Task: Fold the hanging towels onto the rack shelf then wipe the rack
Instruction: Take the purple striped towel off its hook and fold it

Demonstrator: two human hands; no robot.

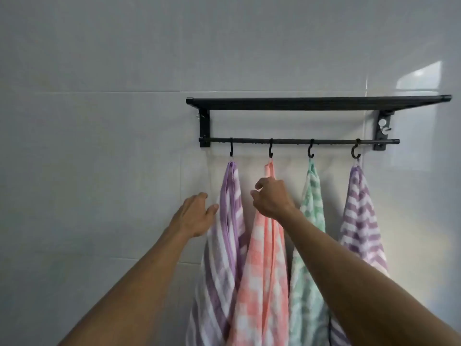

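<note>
Forearms: both bare, reaching up from the lower edge of the view toward the lower bar.
Left hand [197, 214]: below the lower bar [299, 140], at the left edge of the leftmost purple towel [225, 236]; fingers loosely spread, thumb against the towel's edge, nothing gripped.
Right hand [270, 197]: below the lower bar, in front of the pink towel [262, 270]; fingers curled at the upper, narrow part of the cloth. Whether the fingers pinch the cloth cannot be told, since the back of the hand hides them.
Leftmost purple towel: purple-and-white striped, hanging from the first hook [231, 150] on the lower bar.
Pink towel: pink-and-white check, hanging from the second hook [271, 149], its lower part overlapping the leftmost purple towel.
Green towel [308, 245]: green-and-white check, hanging from the third hook [310, 150], partly behind the right forearm.
Rightmost purple towel [359, 221]: purple-and-white zigzag, hanging from the fourth hook [356, 152], near the right end of the lower bar.
Rack shelf [316, 104]: black, directly above the lower bar, joined to it by a bracket at each end.
Wall [99, 121]: pale grey tiles, behind the lower bar, carrying the rack.
</note>
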